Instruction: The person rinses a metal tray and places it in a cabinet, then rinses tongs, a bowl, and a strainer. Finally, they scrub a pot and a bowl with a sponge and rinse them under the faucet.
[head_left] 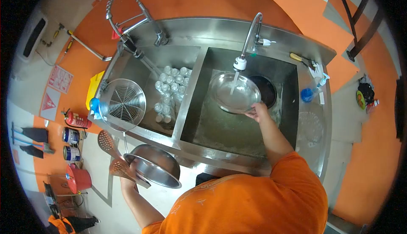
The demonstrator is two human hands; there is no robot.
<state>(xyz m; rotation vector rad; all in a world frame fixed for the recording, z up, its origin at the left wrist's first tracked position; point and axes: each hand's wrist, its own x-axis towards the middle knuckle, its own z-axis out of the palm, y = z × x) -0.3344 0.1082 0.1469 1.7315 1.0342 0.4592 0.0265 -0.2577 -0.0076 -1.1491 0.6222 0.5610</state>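
My right hand (256, 113) grips the near rim of a round metal bowl (243, 100) in the right sink basin. Water runs into that bowl from the white-tipped faucet (240, 63) above it. Off the counter's front edge, at the lower left, my left hand (128, 183) is closed around a deeper metal bowl (163, 162), tilted on its side, together with two perforated turners (108, 142). The turners' holed blades point up and left, and their handles partly hide my left fingers. A dark round pan (263, 92) shows behind the bowl under the water.
Several clear glasses (173, 81) stand in the left basin, with a round wire strainer (124, 103) across its left edge. A spring-hose faucet (127, 43) arches over that basin. On the right ledge are a blue soap bottle (307, 95) and a yellow-handled tool (296, 57).
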